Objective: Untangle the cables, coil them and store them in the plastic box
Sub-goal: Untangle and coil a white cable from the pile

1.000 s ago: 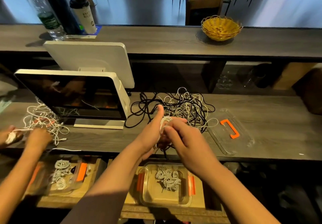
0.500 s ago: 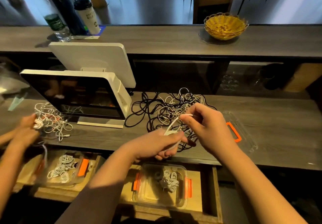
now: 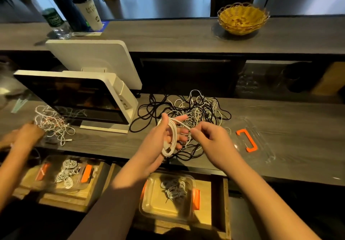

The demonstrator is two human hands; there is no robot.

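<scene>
A tangle of black and white cables (image 3: 197, 109) lies on the dark wooden counter. My left hand (image 3: 162, 142) holds a white cable coil (image 3: 172, 137) looped round its straight fingers, thumb against it, the USB plug hanging at the palm. My right hand (image 3: 209, 137) pinches the free end of that white cable just right of the coil. Below the counter edge, in an open drawer, stands a clear plastic box (image 3: 155, 200) with orange clips that holds several coiled cables (image 3: 174, 189). Its clear lid (image 3: 261, 140) with an orange handle lies on the counter to the right.
A white point-of-sale screen (image 3: 78, 98) stands left of the tangle. Another person's hand (image 3: 28, 133) works a second cable pile (image 3: 52, 122) at the left, above a second box (image 3: 65, 172). A yellow basket (image 3: 242, 17), bottles and a cup (image 3: 89, 10) stand on the upper shelf.
My left hand has turned palm up with the fingers straightened, the coil now wrapped round them. My right hand has dropped lower and nearer the coil, still pinching the cable end.
</scene>
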